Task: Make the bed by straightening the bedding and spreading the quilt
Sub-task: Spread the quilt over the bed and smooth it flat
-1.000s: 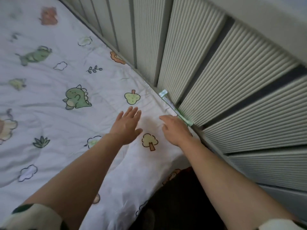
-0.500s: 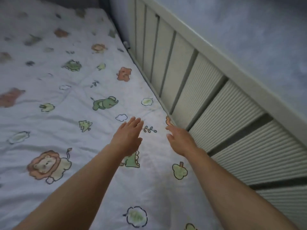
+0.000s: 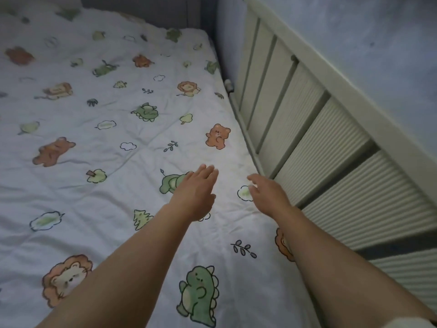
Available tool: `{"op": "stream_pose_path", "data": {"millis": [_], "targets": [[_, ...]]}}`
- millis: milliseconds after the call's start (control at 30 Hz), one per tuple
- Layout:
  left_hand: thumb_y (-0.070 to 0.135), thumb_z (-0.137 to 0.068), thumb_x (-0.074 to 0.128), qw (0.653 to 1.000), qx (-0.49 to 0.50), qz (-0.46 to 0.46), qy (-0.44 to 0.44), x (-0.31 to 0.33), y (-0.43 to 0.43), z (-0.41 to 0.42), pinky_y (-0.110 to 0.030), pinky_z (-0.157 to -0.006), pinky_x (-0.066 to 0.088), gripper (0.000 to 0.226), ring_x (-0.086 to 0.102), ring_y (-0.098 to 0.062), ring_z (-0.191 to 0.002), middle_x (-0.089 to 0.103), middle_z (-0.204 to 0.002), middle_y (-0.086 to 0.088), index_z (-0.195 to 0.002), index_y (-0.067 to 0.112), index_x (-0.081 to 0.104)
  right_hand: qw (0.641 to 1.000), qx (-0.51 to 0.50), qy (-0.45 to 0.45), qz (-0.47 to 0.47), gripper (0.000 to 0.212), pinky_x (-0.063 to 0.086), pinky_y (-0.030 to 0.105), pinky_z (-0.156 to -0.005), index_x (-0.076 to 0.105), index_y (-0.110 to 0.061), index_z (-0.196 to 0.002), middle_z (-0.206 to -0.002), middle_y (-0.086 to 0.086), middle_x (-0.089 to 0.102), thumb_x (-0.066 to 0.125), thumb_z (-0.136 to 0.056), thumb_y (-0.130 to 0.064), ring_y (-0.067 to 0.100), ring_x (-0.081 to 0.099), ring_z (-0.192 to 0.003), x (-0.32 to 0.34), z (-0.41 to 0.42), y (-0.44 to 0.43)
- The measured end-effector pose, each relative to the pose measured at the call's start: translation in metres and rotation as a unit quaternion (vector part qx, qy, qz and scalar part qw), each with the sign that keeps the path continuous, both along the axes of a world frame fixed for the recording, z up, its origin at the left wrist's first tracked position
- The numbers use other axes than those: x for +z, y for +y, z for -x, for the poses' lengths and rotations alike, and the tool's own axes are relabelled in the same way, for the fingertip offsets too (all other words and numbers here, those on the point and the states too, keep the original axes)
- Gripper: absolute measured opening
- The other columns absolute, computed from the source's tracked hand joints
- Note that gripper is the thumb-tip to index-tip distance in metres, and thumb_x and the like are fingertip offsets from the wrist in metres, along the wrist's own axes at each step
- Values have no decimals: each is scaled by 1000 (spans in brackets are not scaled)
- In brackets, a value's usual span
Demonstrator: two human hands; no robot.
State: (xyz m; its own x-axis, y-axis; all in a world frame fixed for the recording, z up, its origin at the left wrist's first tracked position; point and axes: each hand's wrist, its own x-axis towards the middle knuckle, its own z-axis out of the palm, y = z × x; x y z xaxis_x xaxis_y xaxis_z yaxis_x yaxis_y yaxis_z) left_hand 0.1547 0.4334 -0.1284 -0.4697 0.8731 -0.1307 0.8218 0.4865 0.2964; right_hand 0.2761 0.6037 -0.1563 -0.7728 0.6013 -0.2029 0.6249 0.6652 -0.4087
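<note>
Both flat hands [image 3: 195,194] over quilt [image 3: 118,147] near rail-side edge

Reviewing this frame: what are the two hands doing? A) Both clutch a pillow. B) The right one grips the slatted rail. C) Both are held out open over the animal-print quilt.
C: the left hand and the right hand are extended over the quilt with fingers loose, nothing held in either grip.

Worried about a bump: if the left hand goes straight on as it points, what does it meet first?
Left hand would cross quilt near the bear print, then likely meet the slatted rail; depth unclear.
</note>
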Motion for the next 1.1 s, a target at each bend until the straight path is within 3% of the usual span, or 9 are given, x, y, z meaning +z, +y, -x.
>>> {"op": "stream_pose_path", "data": {"millis": [467,633,767,933,1033,1100], "targets": [[31,-100,41,998,21,27,-52,-132,117,82,-37,-119,8,67,-4,-20,-148,-3,-161,1,-153,20,1,997,-45,43,35,40,39,32,-101,45,-20,-140,-140,10,50,37,-101,-20,28,49,-124,-111,129,154],[36,-102,32,998,19,21,-49,-160,138,105,-39,-119,1,64,-13,-21,-147,-12,-160,2,-153,23,-3,993,-59,81,59,44,32,21,-95,37,-24,-146,-142,12,46,33,-103,-19,27,47,-126,-135,172,181],[42,-101,27,998,13,29,-46,-179,148,119,-41,-118,-4,62,-16,-21,-146,-14,-160,3,-152,27,-5,991,-70,89,68,47,27,26,-107,27,-32,-150,-150,11,35,29,-103,-21,28,37,-136,-146,204,190],[50,-100,21,998,-2,37,-44,-199,156,129,-41,-117,-10,62,-22,-19,-145,-18,-158,5,-152,30,-8,995,-45,90,4,47,30,34,-109,29,-41,-147,-149,10,37,31,-103,-25,31,40,-133,-157,222,196],[55,-98,13,1000,-9,18,-22,-205,162,129,-40,-116,-13,62,-24,-18,-144,-20,-158,6,-151,31,-9,989,-26,-13,-146,51,41,40,-96,28,-38,-147,-137,16,41,32,-100,-18,39,49,-118,-150,217,204],[61,-89,-1,1000,-14,-1,8,-207,165,127,-40,-115,-15,68,-24,-18,-144,-20,-158,7,-151,33,-8,981,-24,-57,-185,50,43,41,-85,28,-30,-147,-128,21,44,31,-100,-15,41,51,-108,-150,209,210]]}}
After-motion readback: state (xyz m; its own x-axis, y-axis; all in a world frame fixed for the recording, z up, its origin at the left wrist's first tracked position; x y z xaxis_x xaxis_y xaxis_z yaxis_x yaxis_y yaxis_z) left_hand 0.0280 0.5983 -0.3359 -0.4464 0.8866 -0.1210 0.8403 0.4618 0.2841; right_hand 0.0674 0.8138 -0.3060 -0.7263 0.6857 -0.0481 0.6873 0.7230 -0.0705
